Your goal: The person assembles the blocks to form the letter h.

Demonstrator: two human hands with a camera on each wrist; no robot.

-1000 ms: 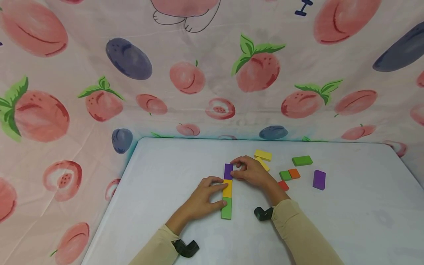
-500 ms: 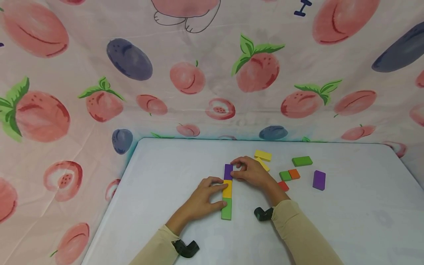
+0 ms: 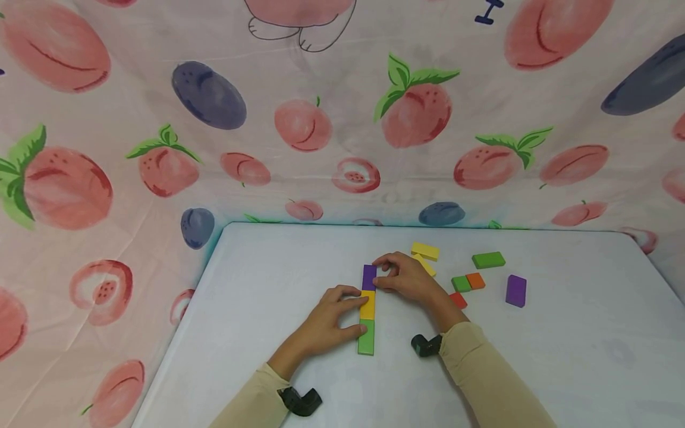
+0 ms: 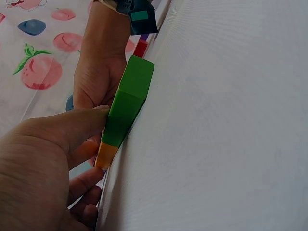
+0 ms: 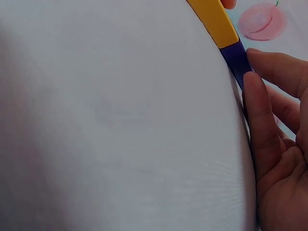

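Observation:
A green block (image 3: 366,342), a yellow block (image 3: 367,308) and a purple block (image 3: 369,277) lie end to end in a straight row on the white table (image 3: 299,255). From the left side, my left hand (image 3: 329,318) rests its thumb on the green block and its extended fingers on the yellow one. My right hand (image 3: 412,276) pinches the far end of the purple block between thumb and index finger. In the right wrist view, the thumb (image 5: 257,96) sits right against the purple block (image 5: 236,60), below the yellow block (image 5: 216,21).
Right of the row lie two yellow blocks, one of them (image 3: 425,251) farther back, a long green block (image 3: 488,260), a small green block (image 3: 461,283), an orange block (image 3: 475,280), a red block (image 3: 458,299) and a purple block (image 3: 516,290). A fruit-print cloth (image 3: 342,71) hangs behind.

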